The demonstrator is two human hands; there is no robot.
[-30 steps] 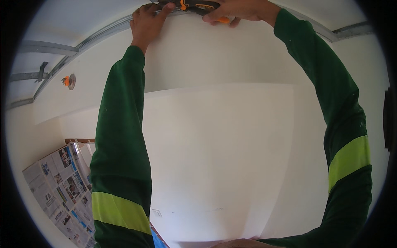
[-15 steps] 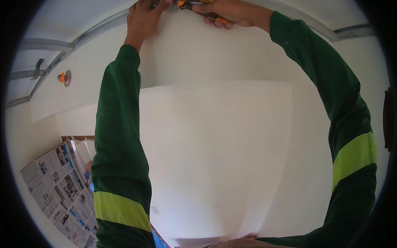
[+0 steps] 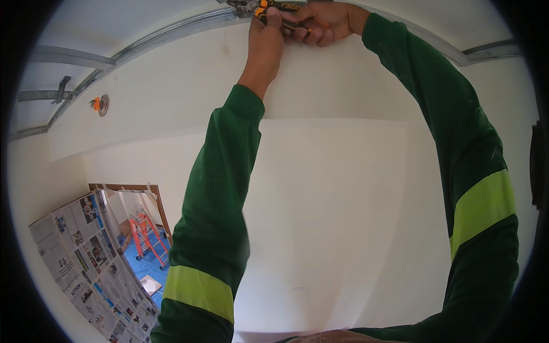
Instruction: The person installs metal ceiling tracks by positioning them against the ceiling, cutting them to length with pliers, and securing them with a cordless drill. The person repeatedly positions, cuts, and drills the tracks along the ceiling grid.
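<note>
Up at the ceiling edge, a pliers-like tool with two black-and-orange handles has its metal head against the metal ceiling channel. The head lies partly beyond the picture's top, so its exact kind is unclear. My right hand is closed around the handles from the right. My left hand grips the lower handle near the head, its thumb on top. Both arms are raised in green sleeves with lime bands.
Pale wall fills the view ahead. Metal cross channels meet the ceiling edge at left. A round wall fitting with orange sits below them. At lower left are a newspaper-covered door, blue floor covering and an orange stepladder.
My left hand has moved right, from the channel beside the tool onto its handle. The view has shifted slightly, bringing the stepladder and doorway into sight.
</note>
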